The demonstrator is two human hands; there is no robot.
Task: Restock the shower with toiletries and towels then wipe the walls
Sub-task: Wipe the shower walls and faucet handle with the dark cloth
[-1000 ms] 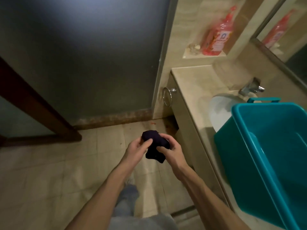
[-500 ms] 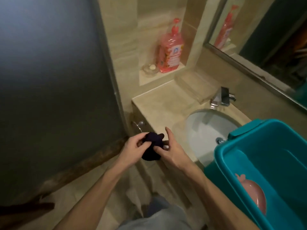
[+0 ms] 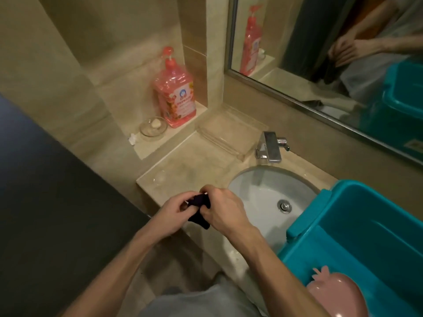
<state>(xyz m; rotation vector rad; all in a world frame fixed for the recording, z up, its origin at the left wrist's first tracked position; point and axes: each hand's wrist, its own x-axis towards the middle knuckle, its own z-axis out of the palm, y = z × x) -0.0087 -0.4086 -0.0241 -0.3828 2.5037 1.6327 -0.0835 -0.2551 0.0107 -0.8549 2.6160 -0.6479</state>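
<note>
A small dark cloth (image 3: 199, 210) is bunched between both my hands, just in front of the marble counter's (image 3: 183, 165) front edge. My left hand (image 3: 176, 213) pinches its left side and my right hand (image 3: 223, 209) closes over its top and right side, hiding much of it. A pink pump bottle (image 3: 175, 97) stands in the wall niche at the back, beside a clear glass dish (image 3: 153, 126) holding a small pale piece.
A white sink (image 3: 261, 191) with a chrome tap (image 3: 270, 147) lies right of my hands. A teal plastic bin (image 3: 361, 227) sits at the right, with a pink object (image 3: 334, 296) inside. A mirror (image 3: 325, 53) hangs above. A dark frosted panel (image 3: 45, 202) fills the left.
The view swung right and up from the floor and dark panel to the counter and sink. Both hands kept the dark cloth and now work it over the counter's edge.
</note>
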